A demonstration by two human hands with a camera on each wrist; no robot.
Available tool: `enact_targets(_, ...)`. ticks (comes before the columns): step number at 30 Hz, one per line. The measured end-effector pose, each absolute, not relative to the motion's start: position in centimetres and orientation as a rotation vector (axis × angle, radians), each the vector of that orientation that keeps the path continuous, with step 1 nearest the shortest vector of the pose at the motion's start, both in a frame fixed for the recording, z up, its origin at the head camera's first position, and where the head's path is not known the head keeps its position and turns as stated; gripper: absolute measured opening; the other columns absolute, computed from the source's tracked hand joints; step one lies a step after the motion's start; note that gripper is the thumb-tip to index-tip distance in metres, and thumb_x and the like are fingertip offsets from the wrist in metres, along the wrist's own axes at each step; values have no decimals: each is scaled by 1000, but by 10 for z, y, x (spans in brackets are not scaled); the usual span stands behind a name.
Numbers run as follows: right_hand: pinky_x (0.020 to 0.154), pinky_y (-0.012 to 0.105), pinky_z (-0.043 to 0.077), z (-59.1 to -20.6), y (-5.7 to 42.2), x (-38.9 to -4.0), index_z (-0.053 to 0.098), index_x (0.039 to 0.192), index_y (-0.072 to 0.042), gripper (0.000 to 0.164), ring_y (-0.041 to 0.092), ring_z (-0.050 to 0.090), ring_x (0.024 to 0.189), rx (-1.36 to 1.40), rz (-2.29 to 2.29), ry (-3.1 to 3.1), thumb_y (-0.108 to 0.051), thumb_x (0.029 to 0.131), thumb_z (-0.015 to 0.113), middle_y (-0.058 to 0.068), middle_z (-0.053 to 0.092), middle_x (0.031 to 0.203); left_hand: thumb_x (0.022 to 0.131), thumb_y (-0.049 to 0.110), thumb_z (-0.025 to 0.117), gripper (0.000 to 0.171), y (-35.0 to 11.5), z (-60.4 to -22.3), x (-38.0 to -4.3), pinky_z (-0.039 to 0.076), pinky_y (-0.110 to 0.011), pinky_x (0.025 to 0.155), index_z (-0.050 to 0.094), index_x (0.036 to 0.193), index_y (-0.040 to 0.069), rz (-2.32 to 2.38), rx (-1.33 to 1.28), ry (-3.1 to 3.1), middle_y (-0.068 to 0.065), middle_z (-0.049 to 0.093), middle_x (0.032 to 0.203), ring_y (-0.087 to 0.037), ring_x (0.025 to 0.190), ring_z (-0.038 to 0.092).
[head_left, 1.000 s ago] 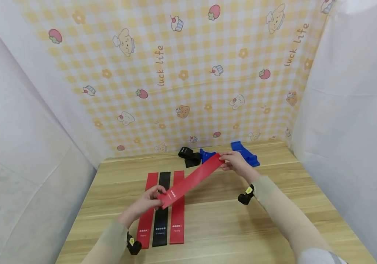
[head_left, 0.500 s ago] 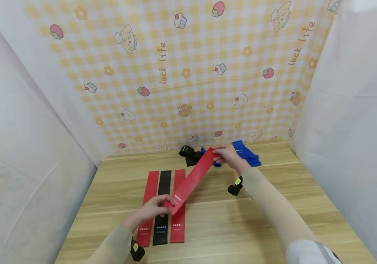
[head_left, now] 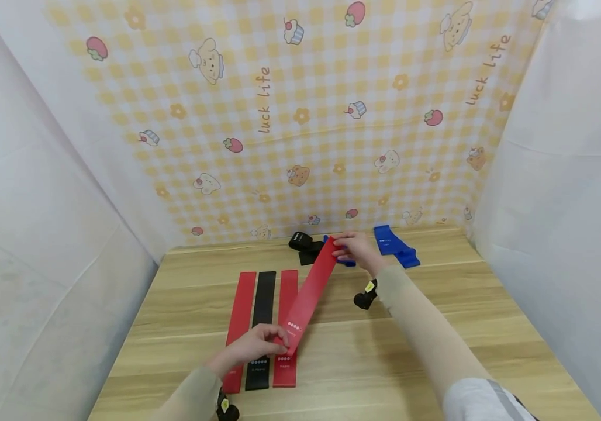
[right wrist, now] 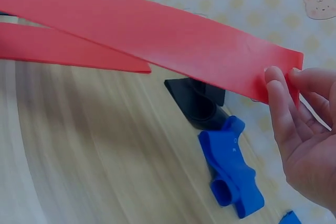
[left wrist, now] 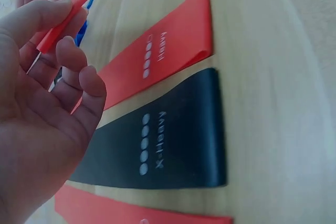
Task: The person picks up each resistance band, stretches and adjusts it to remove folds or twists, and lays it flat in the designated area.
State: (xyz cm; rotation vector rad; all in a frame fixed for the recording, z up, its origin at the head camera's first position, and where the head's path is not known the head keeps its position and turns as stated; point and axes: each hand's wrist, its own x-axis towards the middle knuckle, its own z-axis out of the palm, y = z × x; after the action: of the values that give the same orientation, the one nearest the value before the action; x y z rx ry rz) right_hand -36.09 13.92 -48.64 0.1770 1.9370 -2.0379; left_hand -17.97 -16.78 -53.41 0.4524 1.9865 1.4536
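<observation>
A red resistance band is stretched out flat and slanting above the table, lifted at both ends. My left hand pinches its near end between thumb and fingers, by the printed dots. At the far end, my right hand pinches the other edge, seen clearly with the band in the right wrist view. Under and left of it lie a red band marked "Heavy", a black band marked "X-Heavy", and another red band, side by side. The held band partly covers the nearest red one.
A curled black band lies at the back of the wooden table. Beside it is a crumpled blue band, partly hidden in the head view. A second blue band lies farther right. A patterned cloth hangs behind.
Both hands have swung the held red band round: the left hand moved nearer and rightward, the right hand moved left. The band now runs more lengthwise, closer in line with the flat bands.
</observation>
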Motion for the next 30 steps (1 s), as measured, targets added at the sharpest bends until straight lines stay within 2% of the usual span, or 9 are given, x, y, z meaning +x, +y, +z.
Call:
enact_targets(5,69,36,57,-493,130,-361,61,122,5,30,18,69,66,191,-2064,1907,-5,94,61,18,68,100,90,13,69,10,-163,-542,-174,51,-32,76,70,96,6,1473,418,1979,-6,69,98,-20,91,60)
enact_targets(8,71,38,57,-494,125,-360,60,121,7,29,18,69,65,190,-2075,1901,-4,94,61,17,68,97,89,12,70,9,-159,-545,-170,49,-30,73,71,95,5,1502,384,1976,-6,69,97,-19,88,59)
enact_targets(15,82,44,54,-496,114,-356,61,121,6,28,20,69,72,182,-2082,1907,-4,95,60,18,66,105,88,15,71,14,-151,-549,-162,52,-27,74,73,99,5,1565,288,1948,-8,71,97,-18,88,63)
enact_targets(21,91,54,46,-502,104,-355,64,116,5,24,24,70,77,189,-2107,1916,-3,94,62,18,67,104,90,17,70,17,-144,-552,-157,48,-27,63,74,102,7,1589,178,1914,-6,69,95,-15,70,57)
enact_targets(24,93,55,45,-506,100,-355,66,114,4,23,27,70,82,186,-2094,1936,-4,93,63,18,68,103,90,18,69,18,-140,-552,-154,48,-26,63,75,103,8,1584,150,1904,-7,69,95,-15,67,57)
enact_targets(30,87,49,51,-511,93,-354,67,113,3,22,24,69,83,171,-2042,1994,-5,93,64,17,69,101,90,19,69,18,-132,-553,-148,47,-24,58,75,103,9,1572,108,1901,-9,68,86,-14,60,54)
